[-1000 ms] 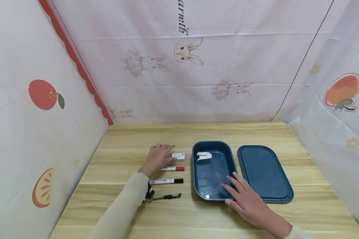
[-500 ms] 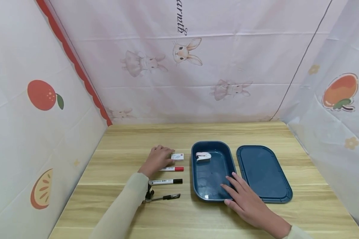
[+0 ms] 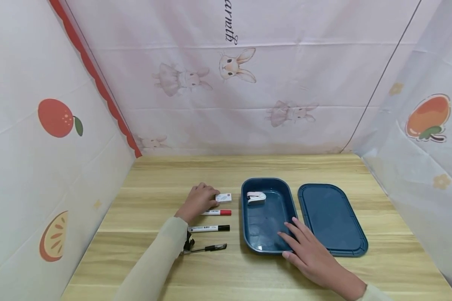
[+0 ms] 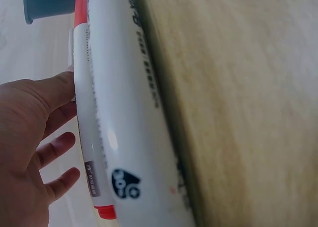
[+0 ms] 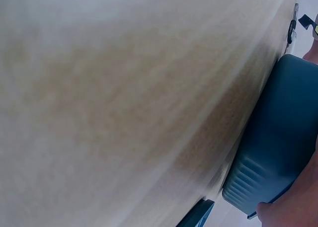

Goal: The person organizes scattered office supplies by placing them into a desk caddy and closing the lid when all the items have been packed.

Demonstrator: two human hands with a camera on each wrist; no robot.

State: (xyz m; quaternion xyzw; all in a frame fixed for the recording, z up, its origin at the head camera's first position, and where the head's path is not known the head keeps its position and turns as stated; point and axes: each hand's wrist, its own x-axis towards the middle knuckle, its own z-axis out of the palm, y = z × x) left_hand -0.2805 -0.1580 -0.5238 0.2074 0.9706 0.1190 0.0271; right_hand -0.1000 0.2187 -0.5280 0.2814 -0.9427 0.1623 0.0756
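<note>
My left hand (image 3: 198, 203) pinches the left end of a small white printed box (image 3: 224, 197) between thumb and fingers, on the table left of a blue plastic container (image 3: 245, 217). In the left wrist view the box is mostly hidden behind a red-capped marker (image 4: 88, 113). My right hand (image 3: 313, 261) rests on the container's near right corner, its fingers straight over the rim and the thumb at the front outside. Inside the container, a small white stapler (image 3: 256, 197) lies near the far left.
Below the left hand lie a black-capped marker (image 3: 211, 228) and a black pen (image 3: 211, 248), roughly parallel to the red-capped one. The blue lid (image 3: 333, 217) lies flat right of the container. Printed cloth (image 3: 196, 117) walls the table at the back and sides.
My left fingers have come down and closed on the end of the small white box. The right hand and the container have stayed in place.
</note>
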